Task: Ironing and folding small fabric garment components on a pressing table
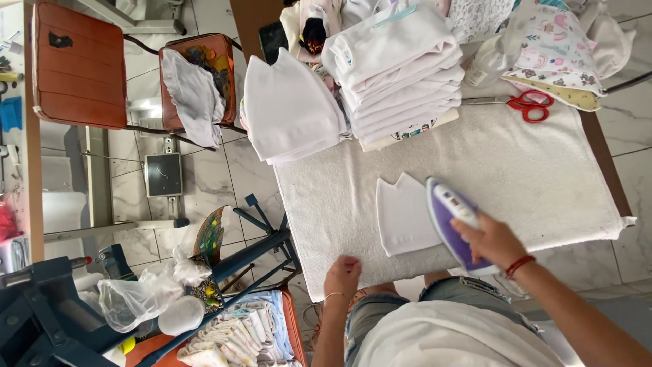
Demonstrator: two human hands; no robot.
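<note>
My right hand [490,239] grips the handle of a purple and white iron [445,207], which rests on the right side of a small white cut fabric piece [402,214]. That piece lies flat on the white towel-covered ironing table [530,170]. My left hand [342,274] rests with fingers curled on the table's near edge, to the left of the piece, holding nothing. A red band is on my right wrist, a thin bracelet on my left.
Stacks of folded white fabric [397,64] and similar cut pieces [288,109] sit at the far side. Red-handled scissors [526,103] lie by patterned cloth [553,47]. Brown chairs [81,64], a plastic bag [139,295] and a basket of folded cloth [238,336] stand left.
</note>
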